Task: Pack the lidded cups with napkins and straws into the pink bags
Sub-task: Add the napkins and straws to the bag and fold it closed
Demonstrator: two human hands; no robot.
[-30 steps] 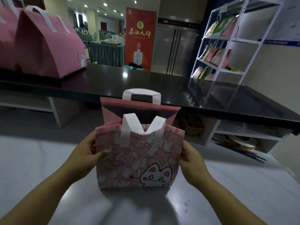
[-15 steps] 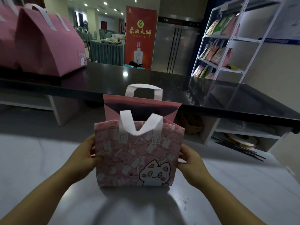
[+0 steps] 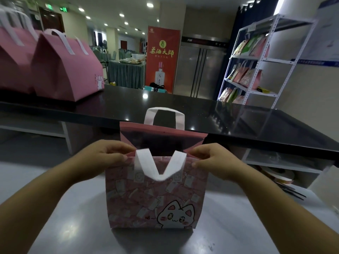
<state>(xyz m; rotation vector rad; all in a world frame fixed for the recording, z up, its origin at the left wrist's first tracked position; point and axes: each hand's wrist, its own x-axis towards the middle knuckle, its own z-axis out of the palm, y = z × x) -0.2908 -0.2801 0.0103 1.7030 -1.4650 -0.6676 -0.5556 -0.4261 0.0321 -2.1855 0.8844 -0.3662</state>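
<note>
Both hands have risen from the lower sides of the pink bag (image 3: 156, 195) to its top rim since the earlier frames, and the bag sits a little lower in the head view. The left hand (image 3: 108, 156) pinches the front left corner of the mouth, fingers curled over the rim and thumb on the printed front panel. The right hand (image 3: 214, 160) pinches the front right corner in the same way. Between the two grips the bag stands upright with its mouth open, and its dark inside cannot be made out. Its white front handle (image 3: 159, 165) folds down over the front panel in a V, while the rear handle (image 3: 164, 116) stands up behind the back panel. A white cat is printed at the lower right of the front. The bag's base rests on a grey table (image 3: 73, 226) with a dull sheen. Beyond it runs a long black counter (image 3: 183, 107), and at its left end stand closed pink bags (image 3: 67, 70) with white handles. Further back are a red banner (image 3: 162, 59) with yellow characters, a steel refrigerator (image 3: 200, 66), and on the right a white shelving rack (image 3: 266, 57) holding coloured packets.
</note>
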